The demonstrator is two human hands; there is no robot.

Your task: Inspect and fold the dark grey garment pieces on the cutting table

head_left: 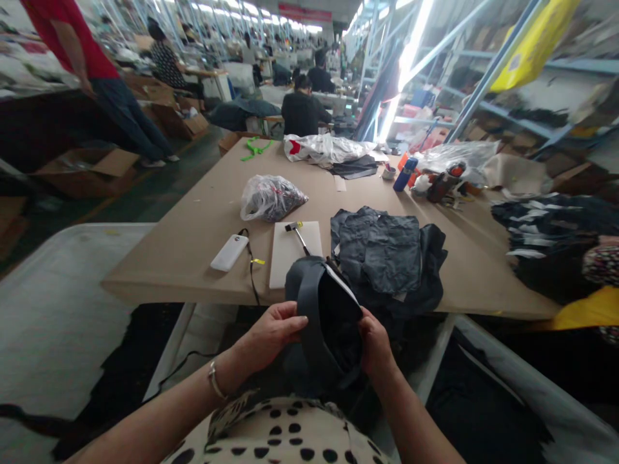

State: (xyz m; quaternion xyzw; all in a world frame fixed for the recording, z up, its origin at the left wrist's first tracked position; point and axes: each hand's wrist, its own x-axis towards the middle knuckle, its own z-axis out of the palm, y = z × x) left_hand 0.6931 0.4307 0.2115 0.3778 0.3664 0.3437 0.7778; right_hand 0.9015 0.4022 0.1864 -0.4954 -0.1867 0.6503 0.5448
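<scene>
A dark grey garment [309, 322] hangs at the table's front edge, its waistband-like opening spread into a loop. My left hand [275, 332] pinches the left rim of that opening between thumb and fingers. On the opposite rim, my right hand [374, 341] is closed, near a strip of white lining. Just beyond the garment lies a hammer [296, 233] on a white board [285, 264], its handle end hidden behind the cloth. To the right is a stack of folded dark grey garments [382, 248].
A white phone-like device [229, 252] with a black strap lies left on the brown table [193, 238]. Behind it sits a clear plastic bag [273, 196] of small items. A blue bottle [405, 174] stands at the back right. White bins [116, 258] flank the table.
</scene>
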